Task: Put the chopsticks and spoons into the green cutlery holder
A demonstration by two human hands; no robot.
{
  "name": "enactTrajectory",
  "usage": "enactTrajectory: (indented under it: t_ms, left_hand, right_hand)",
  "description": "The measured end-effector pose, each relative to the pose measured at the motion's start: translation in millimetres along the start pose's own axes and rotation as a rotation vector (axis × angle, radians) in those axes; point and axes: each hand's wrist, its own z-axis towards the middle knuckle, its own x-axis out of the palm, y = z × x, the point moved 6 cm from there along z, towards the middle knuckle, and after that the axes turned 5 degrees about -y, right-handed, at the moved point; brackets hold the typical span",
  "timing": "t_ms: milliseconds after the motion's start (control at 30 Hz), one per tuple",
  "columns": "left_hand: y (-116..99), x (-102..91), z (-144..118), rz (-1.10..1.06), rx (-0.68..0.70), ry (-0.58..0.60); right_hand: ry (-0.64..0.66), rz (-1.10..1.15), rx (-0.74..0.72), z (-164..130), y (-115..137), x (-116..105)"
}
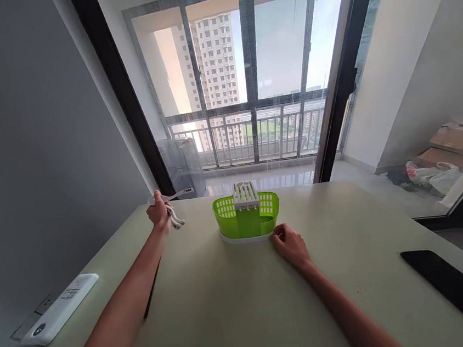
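A bundle of white spoons (175,217) is gripped in my left hand (160,210), above the far left part of the table. One long handle points right and other handles hang below the fist; their exact number is hidden. In the middle of the table stands a green cutlery basket (248,222) with perforated sides, a white slotted rack (245,193) at its centre and a white base tray (247,240). My right hand (291,243) rests on the table with curled fingers, its fingertips closed at the tray's right front edge.
Under my left forearm lies a thin dark stick (152,290). A white power strip (61,310) with a cable lies along the left edge by the wall. A black flat object (454,288) lies at the right. Beyond the table are a sliding-door frame (335,74) and boxes (456,144).
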Motion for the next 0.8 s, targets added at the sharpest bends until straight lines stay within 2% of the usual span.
enactTrajectory:
  t_ms: [100, 200, 433, 600, 800]
  left_hand:
    - [20.7, -16.8, -0.5, 0.149, 0.005, 0.107]
    - [37.2, -23.3, -8.3, 0.32, 0.059, 0.249]
    - [66.0, -10.6, -29.3, 0.617, 0.261, 0.481]
    - [78.3, -1.3, -39.8, 0.736, 0.356, 0.55]
    - [85.1, -0.3, -50.7, 0.808, 0.437, 0.538]
  right_hand:
    - [0.001, 0.0, 0.002, -0.5, 0.8, -0.2]
    - [0.004, -0.003, 0.003, -0.7, 0.8, -0.1]
    - [0.005, -0.013, 0.001, -1.1, -0.1, -0.4]
    - [0.004, -0.019, -0.004, -1.2, -0.1, -0.8]
    - [-0.001, -0.017, -0.01, -0.9, -1.8, -0.4]
